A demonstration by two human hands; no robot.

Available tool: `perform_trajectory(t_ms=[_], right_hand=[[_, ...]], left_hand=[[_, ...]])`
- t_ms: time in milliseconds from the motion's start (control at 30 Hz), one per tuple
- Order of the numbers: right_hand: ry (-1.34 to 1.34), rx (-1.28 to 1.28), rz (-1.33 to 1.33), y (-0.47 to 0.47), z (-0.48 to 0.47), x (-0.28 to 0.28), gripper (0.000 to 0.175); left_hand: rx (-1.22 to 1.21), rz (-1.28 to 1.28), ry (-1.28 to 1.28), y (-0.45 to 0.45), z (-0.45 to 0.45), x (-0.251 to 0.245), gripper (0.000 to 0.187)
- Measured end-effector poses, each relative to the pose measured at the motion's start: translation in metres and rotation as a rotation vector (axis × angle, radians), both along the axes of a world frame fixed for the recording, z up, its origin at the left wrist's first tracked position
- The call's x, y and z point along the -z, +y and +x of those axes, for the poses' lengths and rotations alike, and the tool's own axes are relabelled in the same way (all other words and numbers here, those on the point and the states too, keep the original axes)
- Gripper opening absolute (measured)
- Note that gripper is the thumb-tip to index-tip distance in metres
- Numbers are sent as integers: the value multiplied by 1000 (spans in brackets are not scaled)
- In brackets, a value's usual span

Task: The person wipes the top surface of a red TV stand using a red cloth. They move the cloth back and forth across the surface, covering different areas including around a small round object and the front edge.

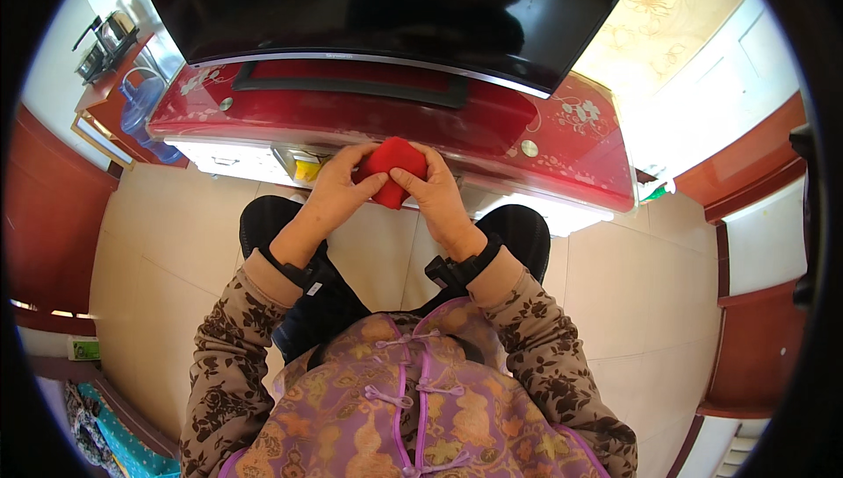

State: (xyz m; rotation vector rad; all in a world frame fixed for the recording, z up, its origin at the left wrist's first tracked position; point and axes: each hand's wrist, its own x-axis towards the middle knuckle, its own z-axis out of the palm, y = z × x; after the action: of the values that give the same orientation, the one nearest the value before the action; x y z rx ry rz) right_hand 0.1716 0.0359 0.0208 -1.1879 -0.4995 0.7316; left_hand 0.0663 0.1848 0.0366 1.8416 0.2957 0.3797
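Note:
A small bundle of red cloth is held between both hands, just in front of the edge of a red glass-topped TV cabinet. My left hand grips its left side, the thumb on the near face and the fingers behind it. From the right, my right hand holds the bundle the same way, its thumb tip close to the other thumb. The fingertips behind the cloth are hidden. Both wrists wear black straps with small devices.
A large television stands on the cabinet, its dark base on the glass. Below is an open compartment with a yellow item. At the left stand a blue water jug and a wooden side table bearing a kettle.

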Motion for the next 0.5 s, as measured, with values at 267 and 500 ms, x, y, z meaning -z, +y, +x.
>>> perform_trajectory(t_ms=[267, 500], right_hand=[[354, -166, 55, -27, -12, -28, 54], [355, -14, 222, -61, 28, -27, 38]], left_hand=[[189, -635, -92, -17, -13, -17, 38], [59, -126, -24, -8, 26, 0, 42]])
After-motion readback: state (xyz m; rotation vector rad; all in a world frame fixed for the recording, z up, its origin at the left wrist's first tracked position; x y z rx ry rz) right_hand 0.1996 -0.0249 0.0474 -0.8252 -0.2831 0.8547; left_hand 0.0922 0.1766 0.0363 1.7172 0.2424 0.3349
